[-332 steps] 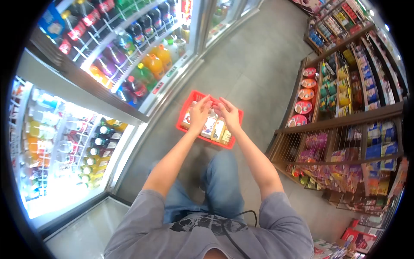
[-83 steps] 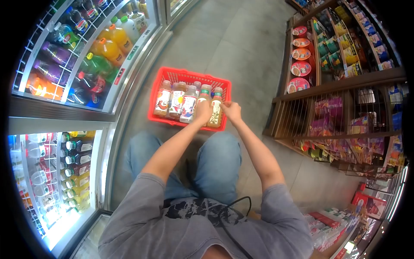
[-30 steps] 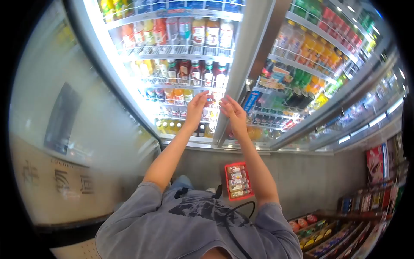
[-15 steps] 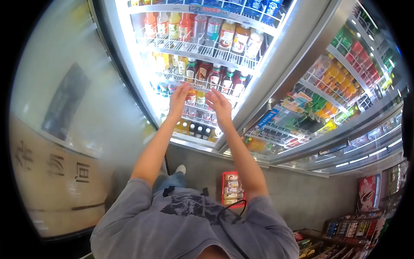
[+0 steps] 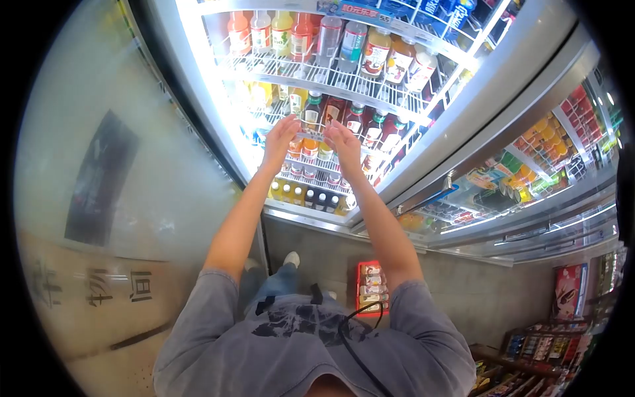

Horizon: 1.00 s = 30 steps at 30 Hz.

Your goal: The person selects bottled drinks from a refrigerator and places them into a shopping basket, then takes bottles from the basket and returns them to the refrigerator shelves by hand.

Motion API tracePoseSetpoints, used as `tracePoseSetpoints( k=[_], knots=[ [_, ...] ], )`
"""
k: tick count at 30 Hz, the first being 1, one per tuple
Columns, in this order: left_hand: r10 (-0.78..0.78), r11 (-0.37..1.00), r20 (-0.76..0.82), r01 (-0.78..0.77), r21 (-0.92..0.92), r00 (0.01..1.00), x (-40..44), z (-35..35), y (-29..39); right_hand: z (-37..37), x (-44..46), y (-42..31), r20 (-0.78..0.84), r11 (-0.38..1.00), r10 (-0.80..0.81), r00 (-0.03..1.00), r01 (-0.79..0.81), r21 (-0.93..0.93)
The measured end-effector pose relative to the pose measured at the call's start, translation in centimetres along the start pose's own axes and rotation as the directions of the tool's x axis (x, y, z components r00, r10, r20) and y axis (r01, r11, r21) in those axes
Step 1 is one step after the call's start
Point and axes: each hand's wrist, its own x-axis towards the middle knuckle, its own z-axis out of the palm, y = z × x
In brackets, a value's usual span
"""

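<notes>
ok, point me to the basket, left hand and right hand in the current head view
Basket (image 5: pixel 359 284): head view, on the rim at picture left.
Left hand (image 5: pixel 280 140): head view, middle of the hand.
Right hand (image 5: pixel 344 143): head view, middle of the hand.

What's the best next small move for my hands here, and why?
I'd probably ease your left hand toward the green-capped dark bottle: it shows between your hands in this view, the cooler door stands open, and neither that hand nor your right hand visibly holds anything.
</notes>
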Motion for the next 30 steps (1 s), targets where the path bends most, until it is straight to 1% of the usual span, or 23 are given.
tracePoseSetpoints(
  k=[2,6,9,11,13,16,18,20,22,23,24,26,27,30],
  knots=[
    [0.018,1.000,-0.003,-0.018,0.020,1.000,0.9,-0.5,-0.6,0.3,1.4,0.7,-0.005,1.000,-0.012,1.000,0.012,-0.016],
    [-0.025,0.999,-0.002,0.025,0.027,1.000,2.7,-1.2,-2.7,0.2,3.7,2.6,-0.048,1.000,-0.004,0.999,0.003,-0.007],
    [-0.012,1.000,0.013,0.011,0.026,1.000,4.4,-1.3,-4.3,0.6,4.9,3.1,-0.062,1.000,0.016,0.998,-0.017,-0.018],
    [0.012,0.996,0.030,-0.014,0.089,0.999,5.3,-0.9,-4.6,0.7,5.8,3.5,-0.068,0.999,0.031,0.997,-0.033,-0.031],
    [0.011,0.994,0.042,-0.015,0.107,0.999,7.1,-1.2,-6.3,0.7,7.0,4.1,-0.071,0.997,0.021,0.997,-0.026,-0.079],
    [0.019,0.993,0.074,-0.028,0.112,0.997,9.1,-1.3,-7.3,0.2,8.3,4.9,-0.078,0.998,0.019,0.997,-0.024,-0.059],
    [-0.001,0.969,0.083,-0.020,0.246,0.997,10.7,-1.4,-7.9,-0.2,9.4,5.5,-0.074,0.997,0.012,0.997,-0.018,-0.073],
    [-0.004,0.971,0.080,-0.016,0.237,0.997,12.2,-1.7,-9.3,-0.5,10.3,6.2,-0.072,0.996,0.007,0.997,-0.013,-0.088],
    [0.002,0.961,0.038,-0.012,0.277,0.999,12.9,-1.5,-9.6,-0.9,11.4,7.1,-0.048,0.995,0.011,0.999,-0.016,-0.102],
    [0.005,0.946,0.043,-0.018,0.323,0.999,13.1,-1.6,-9.7,-1.0,11.9,7.6,-0.044,0.994,-0.006,0.999,0.001,-0.108],
    [0.004,0.947,0.045,-0.018,0.322,0.999,13.2,-1.6,-9.9,-1.0,12.1,7.7,-0.047,0.994,-0.007,0.999,0.002,-0.109],
    [-0.021,0.880,0.041,-0.001,0.475,0.999,13.7,-1.6,-10.1,-1.0,12.7,7.7,-0.048,0.980,-0.019,0.999,0.009,-0.198],
    [-0.038,0.907,0.040,0.017,0.421,0.999,13.7,-1.3,-9.8,-1.1,13.1,7.8,-0.024,0.982,-0.015,1.000,0.011,-0.191],
    [-0.049,0.907,0.042,0.027,0.421,0.998,13.9,-1.1,-9.8,-1.0,13.7,8.3,-0.039,0.981,-0.018,0.999,0.011,-0.192]
  ],
)
